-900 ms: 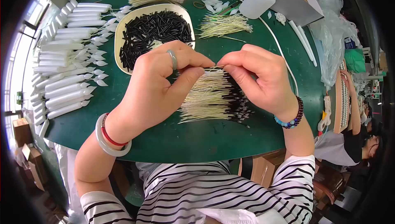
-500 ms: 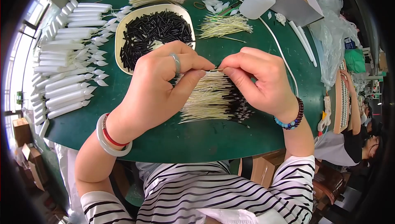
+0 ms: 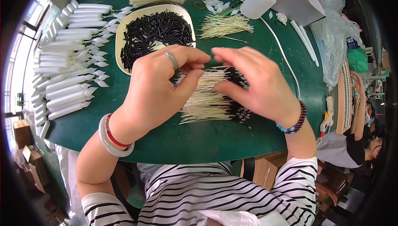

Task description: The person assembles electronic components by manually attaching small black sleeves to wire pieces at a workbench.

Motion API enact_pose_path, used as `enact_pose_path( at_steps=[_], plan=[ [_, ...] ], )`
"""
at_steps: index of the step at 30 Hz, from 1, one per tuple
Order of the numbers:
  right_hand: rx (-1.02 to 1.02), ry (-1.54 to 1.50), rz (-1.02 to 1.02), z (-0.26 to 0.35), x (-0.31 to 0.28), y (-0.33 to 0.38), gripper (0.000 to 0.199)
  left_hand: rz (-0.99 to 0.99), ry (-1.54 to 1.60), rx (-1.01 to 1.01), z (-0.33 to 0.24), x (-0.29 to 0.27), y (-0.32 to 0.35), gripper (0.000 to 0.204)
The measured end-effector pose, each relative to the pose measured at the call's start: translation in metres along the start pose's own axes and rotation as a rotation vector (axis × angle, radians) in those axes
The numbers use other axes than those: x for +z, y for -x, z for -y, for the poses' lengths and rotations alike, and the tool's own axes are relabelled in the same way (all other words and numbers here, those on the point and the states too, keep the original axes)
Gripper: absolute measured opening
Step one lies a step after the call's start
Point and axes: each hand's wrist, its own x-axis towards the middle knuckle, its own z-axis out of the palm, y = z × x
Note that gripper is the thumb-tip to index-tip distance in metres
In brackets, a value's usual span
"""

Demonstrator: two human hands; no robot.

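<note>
A single pale wire (image 3: 207, 67) is pinched at fingertip level between the left hand (image 3: 159, 87) and right hand (image 3: 259, 85) above the wire pile (image 3: 207, 97) mid-tabletop (image 3: 199, 139); the pinch is best kept light, near the end, clear of neighbouring strands.

Left hand (image 3: 159, 87), right hand (image 3: 259, 87) (fingertips nearly meeting).

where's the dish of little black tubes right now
In the head view the cream oval dish of black tubes sits on the green table up and left of centre, just beyond the left hand, right of the white tubes.
</note>
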Motion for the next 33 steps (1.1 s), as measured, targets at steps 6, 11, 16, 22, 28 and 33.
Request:
enact_pose_path(
  at_steps=[6,11,16,22,28,33],
  plan=[
    [-0.031,-0.025,0.213,-0.006,-0.007,-0.004,0.011,0.018,-0.133,0.239,-0.005,0.002,-0.005,0.022],
    [-0.011,-0.126,0.136,-0.009,-0.003,-0.001,0.009,-0.001,-0.199,0.242,0.003,-0.003,0.000,0.021],
    [0.016,0.025,0.062,-0.020,-0.019,0.000,0.006,-0.030,-0.228,0.136,0.004,-0.011,-0.003,0.018],
    [-0.044,-0.020,0.088,-0.013,-0.008,0.001,0.009,0.104,-0.123,0.163,0.004,-0.004,-0.002,0.011],
    [-0.032,-0.030,0.109,-0.016,-0.010,0.001,0.006,0.099,-0.239,0.187,0.007,-0.001,-0.002,0.010],
    [0.214,-0.213,0.218,-0.032,-0.016,-0.009,0.026,0.161,-0.319,0.198,0.015,-0.001,0.001,0.008]
  ],
)
